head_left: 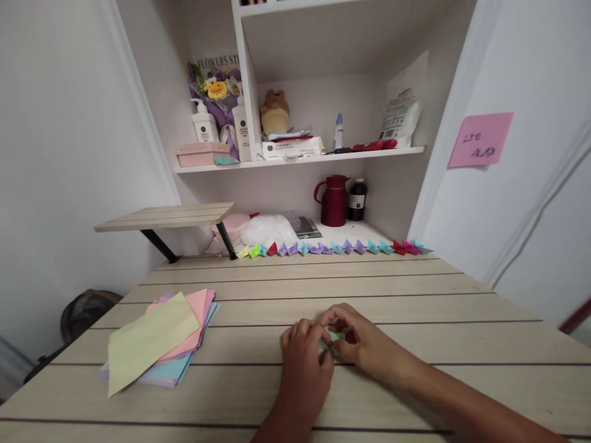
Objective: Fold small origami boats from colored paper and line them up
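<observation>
The worktop is of light wood with dark lines across it and fills the lower half of the view. Behind it, a white shelf carries bottles, a box and a soft toy. Under the shelf stand a red jug and, just beside it, a dark bottle. A pink note sticks on the wall at the right.

On the left part of the worktop lies a paper stack, with a yellow sheet on top and pink and blue sheets below it. Along the far edge there is a row of small folded shapes in many colours, each one close to the next.

Near the front middle, the left hand and the right hand meet. Both have curled fingers and pinch a small green piece between them. The green piece is low, at the worktop surface. Most of it is hidden by the fingers, so its form cannot be told.
</observation>
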